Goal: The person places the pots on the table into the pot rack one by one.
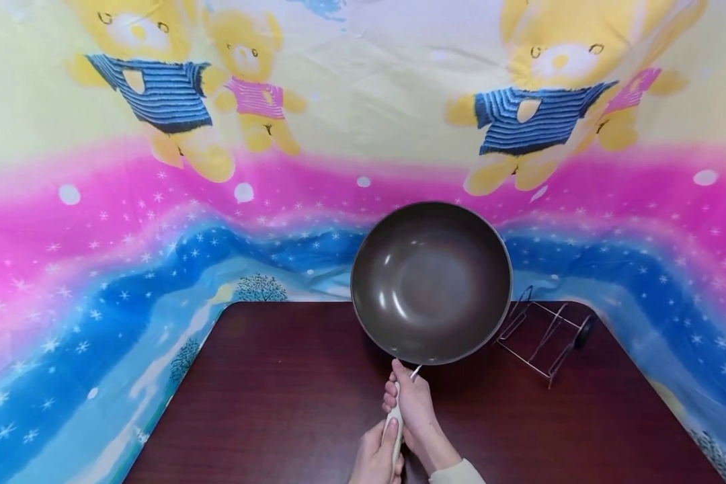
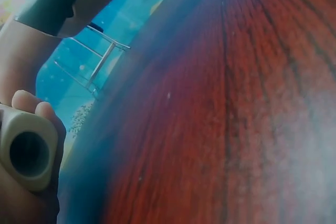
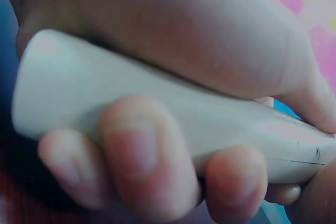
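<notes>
A deep frying pan [image 1: 426, 289], dark brown-grey inside with a cream handle [image 1: 394, 423], appears over the table's back edge, its inside facing the head camera. My right hand [image 1: 417, 410] grips the handle close to the pan. Below it, my left hand [image 1: 375, 454] wraps round the handle's lower part, its thumb lying along the top. Several curled fingers [image 3: 144, 156] show against the handle in the right wrist view. The handle's butt end, with a round hole, pokes out of the grip at the left side of the left wrist view.
A metal wire rack [image 1: 538, 336] with a black round part stands at the table's back right, just beside the pan. The dark red-brown wooden table [image 1: 266, 390] has a rounded back edge. Behind it hangs a colourful bear-print cloth [image 1: 363, 101].
</notes>
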Demonstrator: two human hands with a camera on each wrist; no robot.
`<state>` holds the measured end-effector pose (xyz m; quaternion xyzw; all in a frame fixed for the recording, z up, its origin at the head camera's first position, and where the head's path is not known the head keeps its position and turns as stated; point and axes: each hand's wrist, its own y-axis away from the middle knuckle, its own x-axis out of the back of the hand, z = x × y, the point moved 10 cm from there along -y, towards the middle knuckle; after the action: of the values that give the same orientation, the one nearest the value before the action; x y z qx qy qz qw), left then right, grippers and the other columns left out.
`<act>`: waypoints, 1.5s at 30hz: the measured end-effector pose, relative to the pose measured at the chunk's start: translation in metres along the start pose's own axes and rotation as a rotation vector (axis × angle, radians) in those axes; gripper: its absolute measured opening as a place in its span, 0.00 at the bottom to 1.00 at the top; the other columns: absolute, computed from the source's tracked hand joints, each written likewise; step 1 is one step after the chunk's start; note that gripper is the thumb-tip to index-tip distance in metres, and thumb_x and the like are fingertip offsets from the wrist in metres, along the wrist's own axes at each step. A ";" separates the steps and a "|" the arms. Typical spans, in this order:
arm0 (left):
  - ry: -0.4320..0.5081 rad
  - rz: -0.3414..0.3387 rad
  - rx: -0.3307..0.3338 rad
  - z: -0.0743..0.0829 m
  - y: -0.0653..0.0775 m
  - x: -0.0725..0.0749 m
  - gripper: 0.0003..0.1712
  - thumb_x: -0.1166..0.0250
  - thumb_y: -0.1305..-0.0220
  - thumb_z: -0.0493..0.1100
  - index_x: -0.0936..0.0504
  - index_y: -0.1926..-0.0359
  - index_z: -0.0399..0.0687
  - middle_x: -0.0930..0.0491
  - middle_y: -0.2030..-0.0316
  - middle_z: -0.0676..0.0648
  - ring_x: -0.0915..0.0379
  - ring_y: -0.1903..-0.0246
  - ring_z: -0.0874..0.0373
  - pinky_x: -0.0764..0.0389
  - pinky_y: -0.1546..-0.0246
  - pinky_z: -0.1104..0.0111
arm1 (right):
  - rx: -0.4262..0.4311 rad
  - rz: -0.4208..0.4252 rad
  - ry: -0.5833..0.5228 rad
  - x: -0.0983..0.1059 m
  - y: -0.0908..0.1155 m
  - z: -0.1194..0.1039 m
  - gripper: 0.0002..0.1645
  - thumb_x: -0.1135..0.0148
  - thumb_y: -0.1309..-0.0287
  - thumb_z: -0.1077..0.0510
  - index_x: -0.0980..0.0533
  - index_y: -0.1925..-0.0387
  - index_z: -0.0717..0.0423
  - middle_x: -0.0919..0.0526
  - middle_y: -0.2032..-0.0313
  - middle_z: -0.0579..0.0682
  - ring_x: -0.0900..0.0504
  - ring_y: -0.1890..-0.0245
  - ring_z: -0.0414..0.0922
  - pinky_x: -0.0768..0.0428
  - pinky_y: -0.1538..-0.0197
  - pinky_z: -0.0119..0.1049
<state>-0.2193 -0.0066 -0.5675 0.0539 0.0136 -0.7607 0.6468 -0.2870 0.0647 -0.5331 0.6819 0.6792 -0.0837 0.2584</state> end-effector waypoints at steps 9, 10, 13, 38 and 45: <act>0.051 -0.055 0.003 -0.008 -0.016 -0.012 0.22 0.52 0.20 0.56 0.27 0.60 0.42 0.33 0.88 0.53 0.41 0.96 0.66 0.37 0.96 0.73 | 0.037 0.034 0.023 0.010 -0.008 -0.011 0.21 0.47 0.25 0.45 0.33 0.67 0.59 0.36 0.83 0.44 0.36 0.85 0.37 0.32 0.80 0.28; 0.052 -0.061 -0.003 -0.008 -0.018 -0.012 0.22 0.52 0.20 0.56 0.27 0.60 0.42 0.33 0.88 0.53 0.41 0.96 0.66 0.37 0.97 0.73 | 0.042 0.039 0.026 0.011 -0.010 -0.011 0.21 0.47 0.25 0.45 0.33 0.67 0.59 0.36 0.83 0.44 0.36 0.85 0.37 0.32 0.80 0.28; 0.052 -0.071 -0.028 -0.008 -0.022 -0.013 0.22 0.53 0.19 0.55 0.27 0.60 0.40 0.34 0.89 0.53 0.41 0.96 0.66 0.38 0.98 0.72 | 0.046 0.045 0.032 0.013 -0.013 -0.011 0.22 0.47 0.25 0.45 0.33 0.67 0.59 0.35 0.83 0.44 0.36 0.85 0.37 0.32 0.80 0.28; 0.040 -0.262 -0.123 0.009 -0.052 -0.042 0.24 0.59 0.18 0.55 0.31 0.61 0.39 0.31 0.87 0.52 0.36 0.96 0.65 0.32 0.99 0.64 | 0.188 0.166 0.085 0.031 -0.016 -0.055 0.23 0.46 0.25 0.46 0.32 0.71 0.59 0.33 0.83 0.46 0.35 0.85 0.39 0.31 0.80 0.30; 0.044 -0.354 -0.086 0.012 -0.063 -0.057 0.26 0.59 0.19 0.58 0.30 0.61 0.39 0.30 0.85 0.51 0.35 0.93 0.64 0.30 0.96 0.67 | 0.235 0.234 0.124 0.044 -0.013 -0.073 0.23 0.46 0.25 0.45 0.32 0.71 0.59 0.31 0.82 0.45 0.33 0.84 0.38 0.29 0.79 0.30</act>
<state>-0.2730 0.0580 -0.5526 0.0395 0.0693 -0.8600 0.5040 -0.3137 0.1369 -0.4941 0.7857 0.5953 -0.0895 0.1425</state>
